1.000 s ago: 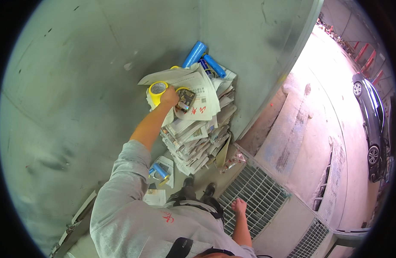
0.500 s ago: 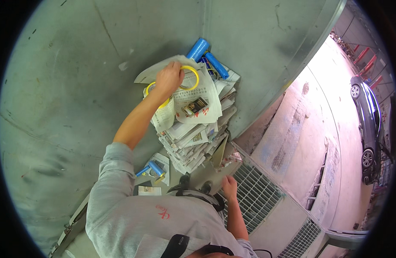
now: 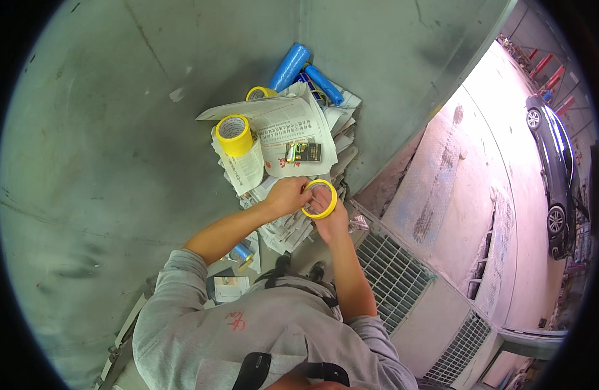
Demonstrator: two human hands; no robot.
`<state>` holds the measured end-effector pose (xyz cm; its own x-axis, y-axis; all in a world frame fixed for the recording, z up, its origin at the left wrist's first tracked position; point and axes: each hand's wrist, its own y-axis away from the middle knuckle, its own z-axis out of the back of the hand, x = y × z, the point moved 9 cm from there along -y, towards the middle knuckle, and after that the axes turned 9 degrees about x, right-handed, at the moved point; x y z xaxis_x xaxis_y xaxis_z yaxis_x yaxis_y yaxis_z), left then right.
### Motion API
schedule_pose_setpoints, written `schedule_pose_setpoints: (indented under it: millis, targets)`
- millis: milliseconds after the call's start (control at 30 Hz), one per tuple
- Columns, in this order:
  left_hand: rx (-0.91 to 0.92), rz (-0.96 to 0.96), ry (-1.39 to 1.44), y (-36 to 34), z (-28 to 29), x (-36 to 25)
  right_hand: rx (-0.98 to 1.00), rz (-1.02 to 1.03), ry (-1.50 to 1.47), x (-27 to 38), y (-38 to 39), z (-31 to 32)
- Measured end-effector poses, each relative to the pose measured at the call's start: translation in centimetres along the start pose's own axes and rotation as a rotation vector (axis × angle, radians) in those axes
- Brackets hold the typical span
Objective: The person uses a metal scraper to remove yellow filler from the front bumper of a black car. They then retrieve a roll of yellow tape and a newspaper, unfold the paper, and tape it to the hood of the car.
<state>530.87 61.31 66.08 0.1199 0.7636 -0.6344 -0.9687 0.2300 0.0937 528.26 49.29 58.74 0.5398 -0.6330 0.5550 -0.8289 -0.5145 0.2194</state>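
A roll of yellow masking tape (image 3: 319, 216) is between my hands in front of the newspaper stack. My left hand (image 3: 288, 196) grips its left rim with fingers closed. My right hand (image 3: 333, 224) is against the roll's lower right side, and its fingers show through the ring. Beyond my hands, the stack of newspapers (image 3: 291, 224) leans in a corner. On its top sheets stand yellow tape rolls (image 3: 237, 144), and a small dark box (image 3: 304, 153) with gold on it lies there.
Blue film rolls (image 3: 290, 67) rest at the back of the stack. Grey metal panels (image 3: 117, 130) rise behind and to the left. By my feet lie a blue-handled tool (image 3: 243, 253) and a booklet (image 3: 231, 288). Floor grating (image 3: 390, 276) is at right, a dark car (image 3: 555, 175) farther off.
My left hand has come down off the stack toward me, bringing the yellow tape roll. My right hand has risen from beside my body to meet it.
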Motion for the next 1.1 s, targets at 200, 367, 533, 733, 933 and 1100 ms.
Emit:
schedule_pose_setpoints:
  millis: [200,367,533,733,933,1100]
  targets:
    - [-0.069,-0.245,-0.105,-2.1,-0.5,-1.5,-0.252,0.186,0.411,2.5,4.3,1.7]
    - [-0.476,-0.015,-0.552,-6.9,5.8,2.1,-0.525,0.265,0.471,4.1,10.1,8.4]
    - [0.123,-0.038,-0.318,-10.3,5.3,3.4,-0.822,0.199,0.451,1.8,19.7,19.1]
    - [-0.737,-0.194,-0.605,-8.0,25.8,-8.6,-1.070,0.039,0.520,-3.5,28.9,26.9]
    - [0.070,-0.057,-0.283,-6.4,18.0,-6.2,-1.010,0.039,0.497,-5.0,28.2,27.7]
    - [-0.373,-0.028,-0.596,-6.9,17.4,-1.4,-0.956,0.028,0.541,-5.7,27.6,27.7]
